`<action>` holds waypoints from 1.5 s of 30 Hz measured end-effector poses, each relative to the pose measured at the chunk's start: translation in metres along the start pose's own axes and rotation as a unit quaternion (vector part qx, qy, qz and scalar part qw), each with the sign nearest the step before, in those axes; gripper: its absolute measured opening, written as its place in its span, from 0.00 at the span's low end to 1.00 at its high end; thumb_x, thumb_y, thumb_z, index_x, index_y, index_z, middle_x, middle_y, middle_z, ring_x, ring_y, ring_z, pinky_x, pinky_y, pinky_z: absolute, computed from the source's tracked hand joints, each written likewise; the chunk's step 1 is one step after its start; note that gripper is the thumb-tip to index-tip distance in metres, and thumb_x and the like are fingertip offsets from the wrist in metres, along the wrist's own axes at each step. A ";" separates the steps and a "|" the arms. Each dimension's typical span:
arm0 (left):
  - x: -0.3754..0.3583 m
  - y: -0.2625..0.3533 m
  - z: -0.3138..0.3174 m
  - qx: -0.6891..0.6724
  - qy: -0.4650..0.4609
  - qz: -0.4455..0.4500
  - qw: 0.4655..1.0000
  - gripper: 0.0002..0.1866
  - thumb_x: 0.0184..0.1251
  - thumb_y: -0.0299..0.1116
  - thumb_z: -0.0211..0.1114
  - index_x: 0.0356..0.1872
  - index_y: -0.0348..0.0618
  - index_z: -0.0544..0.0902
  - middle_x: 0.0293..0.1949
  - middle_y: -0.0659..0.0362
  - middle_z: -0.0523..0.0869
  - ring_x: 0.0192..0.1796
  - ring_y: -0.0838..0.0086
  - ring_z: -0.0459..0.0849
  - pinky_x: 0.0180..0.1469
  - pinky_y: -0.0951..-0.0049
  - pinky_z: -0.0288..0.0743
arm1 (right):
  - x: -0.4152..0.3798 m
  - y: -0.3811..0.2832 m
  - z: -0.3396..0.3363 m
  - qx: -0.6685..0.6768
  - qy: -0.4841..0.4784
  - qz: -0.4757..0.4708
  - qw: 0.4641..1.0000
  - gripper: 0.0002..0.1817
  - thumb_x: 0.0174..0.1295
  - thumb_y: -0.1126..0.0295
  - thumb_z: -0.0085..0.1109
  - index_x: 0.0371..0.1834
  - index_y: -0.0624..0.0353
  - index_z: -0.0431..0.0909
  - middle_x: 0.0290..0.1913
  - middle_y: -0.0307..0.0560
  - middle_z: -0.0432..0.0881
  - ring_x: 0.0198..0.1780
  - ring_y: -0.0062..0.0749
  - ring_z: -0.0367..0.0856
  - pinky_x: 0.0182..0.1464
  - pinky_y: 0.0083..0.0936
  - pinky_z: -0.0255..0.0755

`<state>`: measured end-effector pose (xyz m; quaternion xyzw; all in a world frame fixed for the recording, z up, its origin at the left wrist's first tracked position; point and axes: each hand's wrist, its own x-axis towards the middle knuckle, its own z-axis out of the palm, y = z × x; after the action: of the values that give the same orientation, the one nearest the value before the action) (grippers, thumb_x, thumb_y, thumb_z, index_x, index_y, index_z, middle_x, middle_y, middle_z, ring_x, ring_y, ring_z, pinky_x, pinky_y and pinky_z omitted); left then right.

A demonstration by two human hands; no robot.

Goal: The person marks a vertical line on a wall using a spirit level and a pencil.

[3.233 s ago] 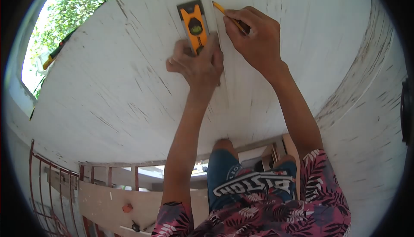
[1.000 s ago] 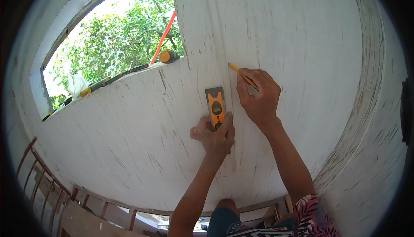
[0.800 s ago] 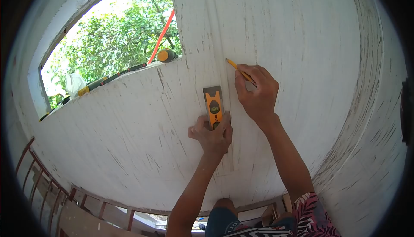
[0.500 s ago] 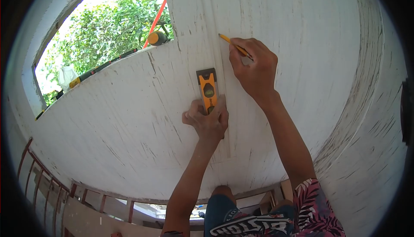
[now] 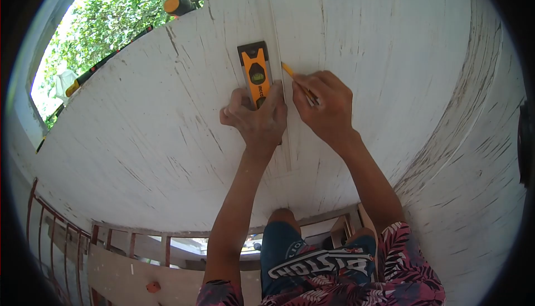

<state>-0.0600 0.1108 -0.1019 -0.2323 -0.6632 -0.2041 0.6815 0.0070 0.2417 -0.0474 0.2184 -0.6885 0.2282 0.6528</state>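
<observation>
My left hand [image 5: 257,118] grips an orange and black spirit level [image 5: 257,75], held upright against the white wall [image 5: 167,100]. Its lower part is hidden behind the hand. To the right, my right hand [image 5: 326,103] pinches a yellow pencil [image 5: 288,70], whose upper end points up and left, close to a thin vertical strip [image 5: 273,33] on the wall. The strip runs between the level and the pencil.
A window opening with green foliage [image 5: 122,22] is at the upper left. On its sill lie a tool with an orange-and-black end [image 5: 179,5] and a long dark tool [image 5: 106,61]. Brown metal railings [image 5: 56,222] stand at the lower left.
The view has shifted, so the wall and window sit higher in the frame. My right hand with the pencil has moved down along the strip, closer to my left hand and the level.
</observation>
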 end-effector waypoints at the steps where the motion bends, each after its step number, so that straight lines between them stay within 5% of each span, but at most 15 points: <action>1: 0.000 0.000 0.000 -0.004 0.004 0.002 1.000 0.12 0.63 0.36 0.72 0.49 0.58 0.89 0.50 0.55 0.62 0.56 0.64 0.58 0.56 0.57 0.47 | -0.015 -0.001 -0.001 0.007 -0.017 0.014 1.000 0.07 0.53 0.79 0.68 0.35 0.60 0.85 0.27 0.44 0.83 0.29 0.36 0.81 0.30 0.30 0.75; 3: 0.001 -0.001 0.001 -0.009 0.000 0.002 1.000 0.12 0.63 0.36 0.72 0.49 0.57 0.89 0.50 0.55 0.62 0.56 0.64 0.58 0.56 0.57 0.47 | -0.046 -0.002 -0.005 0.015 -0.038 0.035 0.999 0.08 0.52 0.80 0.68 0.35 0.60 0.85 0.27 0.45 0.82 0.29 0.38 0.81 0.30 0.30 0.75; 5: 0.000 -0.003 0.001 0.006 0.025 0.012 1.000 0.16 0.55 0.37 0.75 0.46 0.68 0.89 0.48 0.56 0.62 0.52 0.65 0.61 0.52 0.58 0.48 | -0.080 -0.004 -0.011 0.019 -0.095 0.053 0.994 0.09 0.50 0.80 0.68 0.35 0.59 0.84 0.28 0.44 0.82 0.29 0.39 0.81 0.31 0.32 0.76; 9: 0.001 -0.004 0.002 0.012 0.022 0.017 1.000 0.18 0.53 0.36 0.75 0.47 0.68 0.88 0.48 0.55 0.61 0.51 0.65 0.61 0.52 0.58 0.48 | -0.156 -0.009 -0.026 0.006 -0.165 0.081 0.983 0.09 0.50 0.79 0.68 0.35 0.58 0.84 0.27 0.44 0.82 0.29 0.39 0.81 0.31 0.33 0.76; 11: 0.000 -0.003 0.002 0.008 0.024 0.012 1.000 0.18 0.52 0.35 0.75 0.46 0.68 0.88 0.48 0.55 0.60 0.52 0.65 0.60 0.52 0.59 0.47 | -0.172 -0.011 -0.038 -0.047 -0.310 0.114 0.943 0.08 0.50 0.78 0.68 0.35 0.58 0.84 0.28 0.45 0.83 0.29 0.40 0.81 0.31 0.34 0.77; 15: 0.000 -0.002 0.001 0.018 0.023 0.017 0.999 0.18 0.51 0.35 0.76 0.45 0.67 0.88 0.49 0.55 0.60 0.52 0.64 0.60 0.52 0.59 0.47 | -0.135 -0.006 -0.048 -0.038 -0.287 0.125 0.949 0.07 0.52 0.76 0.68 0.35 0.57 0.85 0.28 0.46 0.84 0.30 0.41 0.82 0.32 0.35 0.77; 17: 0.001 0.000 -0.002 -0.016 -0.001 0.002 1.000 0.14 0.62 0.33 0.72 0.49 0.56 0.89 0.52 0.54 0.62 0.58 0.64 0.58 0.56 0.57 0.46 | -0.087 -0.004 -0.050 -0.035 -0.168 0.102 0.980 0.06 0.53 0.77 0.68 0.35 0.58 0.85 0.30 0.46 0.85 0.31 0.41 0.83 0.33 0.34 0.77; 23: 0.001 0.000 -0.003 -0.013 -0.002 0.002 1.000 0.13 0.62 0.33 0.72 0.49 0.55 0.89 0.52 0.54 0.61 0.57 0.63 0.57 0.56 0.58 0.45 | 0.028 -0.001 -0.033 -0.012 0.003 0.027 1.000 0.06 0.55 0.78 0.69 0.36 0.60 0.85 0.33 0.46 0.88 0.32 0.37 0.85 0.34 0.27 0.78; 30: 0.000 0.000 -0.003 -0.012 -0.017 0.000 1.000 0.13 0.64 0.33 0.72 0.50 0.56 0.88 0.52 0.53 0.61 0.57 0.62 0.56 0.56 0.56 0.44 | 0.091 0.009 0.000 0.005 0.076 -0.048 0.996 0.05 0.58 0.74 0.68 0.35 0.62 0.87 0.31 0.47 0.88 0.27 0.34 0.85 0.32 0.25 0.77; 37: 0.002 -0.001 -0.004 -0.004 -0.022 0.007 1.000 0.12 0.64 0.35 0.72 0.49 0.57 0.89 0.51 0.51 0.62 0.59 0.60 0.56 0.56 0.55 0.45 | 0.099 0.010 0.005 -0.056 0.031 -0.061 0.996 0.07 0.61 0.73 0.70 0.40 0.63 0.87 0.34 0.46 0.89 0.30 0.29 0.87 0.34 0.18 0.80; 39: 0.001 -0.001 -0.004 -0.002 -0.038 0.009 0.999 0.12 0.64 0.35 0.72 0.48 0.57 0.89 0.51 0.50 0.62 0.60 0.60 0.56 0.56 0.55 0.46 | 0.095 0.007 -0.002 -0.075 -0.113 0.037 0.990 0.17 0.60 0.66 0.70 0.51 0.57 0.83 0.50 0.55 0.87 0.49 0.43 0.87 0.49 0.33 0.81; 40: 0.001 -0.001 -0.002 -0.005 -0.021 0.009 1.000 0.12 0.64 0.36 0.72 0.48 0.58 0.89 0.51 0.50 0.62 0.60 0.60 0.57 0.56 0.55 0.46 | 0.084 0.008 -0.001 -0.076 -0.125 0.049 0.988 0.17 0.60 0.66 0.70 0.51 0.57 0.83 0.50 0.55 0.87 0.49 0.43 0.87 0.49 0.33 0.81; 43: -0.002 -0.004 0.003 -0.003 -0.002 0.015 1.000 0.11 0.64 0.37 0.71 0.48 0.59 0.89 0.51 0.50 0.62 0.58 0.60 0.57 0.56 0.55 0.46 | 0.046 0.009 0.000 -0.063 -0.084 0.056 0.993 0.18 0.58 0.65 0.73 0.50 0.59 0.83 0.49 0.52 0.87 0.48 0.41 0.87 0.47 0.31 0.80; 45: -0.002 -0.007 0.008 0.002 0.006 0.024 1.000 0.11 0.64 0.37 0.71 0.47 0.60 0.89 0.52 0.50 0.61 0.57 0.60 0.57 0.56 0.56 0.46 | 0.009 0.007 0.001 -0.019 -0.009 -0.028 0.999 0.05 0.53 0.76 0.68 0.33 0.57 0.87 0.26 0.45 0.84 0.26 0.38 0.82 0.30 0.29 0.76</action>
<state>-0.0702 0.1098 -0.1037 -0.2454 -0.6535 -0.1883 0.6908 0.0016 0.2467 -0.0390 0.2273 -0.6921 0.1947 0.6568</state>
